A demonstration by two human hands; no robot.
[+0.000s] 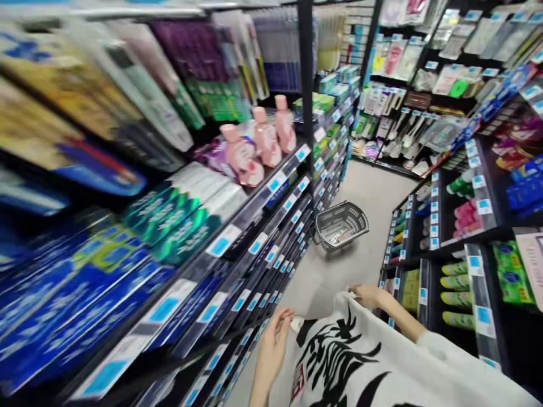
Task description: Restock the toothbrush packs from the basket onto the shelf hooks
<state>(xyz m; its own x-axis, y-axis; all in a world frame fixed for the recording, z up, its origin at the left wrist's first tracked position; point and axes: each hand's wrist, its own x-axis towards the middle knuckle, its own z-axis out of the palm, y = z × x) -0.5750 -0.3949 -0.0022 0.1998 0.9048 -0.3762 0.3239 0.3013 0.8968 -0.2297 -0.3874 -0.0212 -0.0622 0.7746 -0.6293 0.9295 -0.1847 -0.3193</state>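
Observation:
My left hand is low in the view, beside the left shelves, with its fingers curled. A small cream-coloured rounded piece shows at its fingertips; I cannot make out what it belongs to. My right hand reaches out past the front of my white shirt, which has a black print. Its fingers are bent together, and whatever they hold is hidden. Ahead of both hands a dark grey shopping basket stands on the floor, with a few small items lying in it that are too small to name.
Toothpaste boxes, pink bottles and hanging packets of toothbrushes fill the left shelf. Along the right, another shelf holds yellow-green bottles and green packs. Pale floor runs between them to a rack with brushes.

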